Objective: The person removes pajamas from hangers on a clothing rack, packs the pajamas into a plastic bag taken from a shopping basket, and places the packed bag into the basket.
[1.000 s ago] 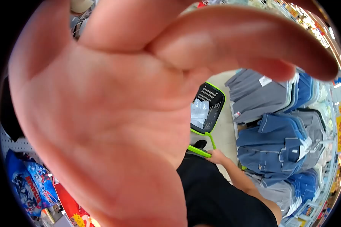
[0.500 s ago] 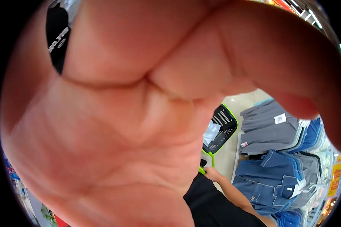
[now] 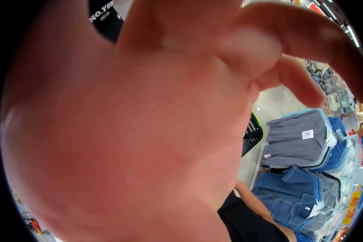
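Note:
My left hand (image 3: 149,133) fills most of the head view, very close to the lens and blurred, palm toward the camera. Its fingers are apart and curl over the top and right side, and nothing shows in them. Below the palm's right edge, my right forearm (image 3: 264,207) reaches up beside black clothing (image 3: 250,222). My right hand itself is hidden behind the left palm. Just past the palm's edge, part of a black basket (image 3: 252,134) with a bright green rim shows; its handle is covered.
Grey shirts (image 3: 296,137) and blue pyjama-style tops (image 3: 286,197) hang on a rack at the right. A yellow price sign (image 3: 352,207) is beside them. Pale floor tiles (image 3: 274,99) lie beyond. Someone in a black top with white lettering (image 3: 105,18) is partly visible at upper left.
The left palm has shifted over the basket, hiding the green handle and the right hand that gripped it. Its fingers have moved up, uncovering more of the clothes rack.

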Demonstrator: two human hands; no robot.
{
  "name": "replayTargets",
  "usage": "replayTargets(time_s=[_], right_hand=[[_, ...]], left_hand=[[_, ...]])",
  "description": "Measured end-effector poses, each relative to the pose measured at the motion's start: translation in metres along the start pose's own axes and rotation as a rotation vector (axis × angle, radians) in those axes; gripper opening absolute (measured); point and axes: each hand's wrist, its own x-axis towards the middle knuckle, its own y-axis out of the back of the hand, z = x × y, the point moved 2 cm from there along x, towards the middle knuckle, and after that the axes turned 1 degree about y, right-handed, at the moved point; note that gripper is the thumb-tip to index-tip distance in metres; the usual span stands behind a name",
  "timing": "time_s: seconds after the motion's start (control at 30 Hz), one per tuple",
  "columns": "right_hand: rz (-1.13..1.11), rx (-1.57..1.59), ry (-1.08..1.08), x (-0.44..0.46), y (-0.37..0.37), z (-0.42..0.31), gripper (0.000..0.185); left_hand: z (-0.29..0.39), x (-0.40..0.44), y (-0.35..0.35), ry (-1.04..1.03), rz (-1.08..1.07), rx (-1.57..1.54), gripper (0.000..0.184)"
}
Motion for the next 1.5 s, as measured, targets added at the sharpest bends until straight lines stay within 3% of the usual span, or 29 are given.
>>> replayTargets(time_s=[0.1,0.17,0.23,0.8,0.83,0.87,0.9,0.97,1.07,1.13,1.2,1.33,1.43,1.5], right_hand=[[0.003,0.009,-0.036,-0.001,-0.003,-0.001,0.044],[-0.147,-0.076,-0.131,0.003,-0.002,-0.005,0.041],[-0.158,-0.141,-0.174,0.0,0.004,-0.019,0.04],[-0.023,-0.049,-0.175,-0.01,-0.002,-0.025,0.035],[0.004,-0.041,-0.185,-0.011,-0.003,-0.025,0.035],[0.031,-0.031,-0.195,-0.011,-0.004,-0.026,0.036],[0.032,-0.025,-0.198,-0.013,-0.005,-0.029,0.036],[0.129,0.029,-0.268,-0.017,0.0,-0.041,0.039],[0.197,0.044,-0.262,-0.022,0.005,-0.037,0.042],[0.238,0.075,-0.277,-0.024,0.008,-0.035,0.043],[0.248,0.042,-0.292,-0.027,0.015,-0.038,0.046],[0.273,0.012,-0.294,-0.029,0.011,-0.032,0.054],[0.264,-0.043,-0.336,-0.031,0.004,-0.031,0.05],[0.306,-0.009,-0.355,-0.034,0.0,-0.03,0.052]], left_hand=[[0.004,-0.003,0.001,-0.008,-0.002,0.001,0.091],[0.008,-0.003,0.001,-0.021,-0.003,-0.003,0.091],[0.013,-0.002,0.0,-0.045,0.002,-0.015,0.091],[0.029,0.009,0.026,-0.301,-0.066,-0.221,0.089],[0.027,-0.007,0.03,-0.244,0.315,-0.259,0.067],[0.021,-0.01,0.027,-0.098,0.244,-0.088,0.042],[0.009,-0.009,0.015,-0.187,0.406,0.023,0.025],[-0.038,-0.033,0.004,-0.127,0.648,0.121,0.021],[-0.117,-0.087,-0.032,0.505,0.432,0.104,0.013],[-0.188,-0.137,-0.062,0.679,0.163,0.18,0.019],[-0.243,-0.195,-0.093,0.729,-0.151,0.331,0.032],[-0.283,-0.277,-0.147,0.534,-0.647,0.53,0.058],[-0.297,-0.317,-0.172,0.453,-0.798,0.497,0.059],[-0.305,-0.335,-0.183,0.518,-1.051,0.456,0.052]])
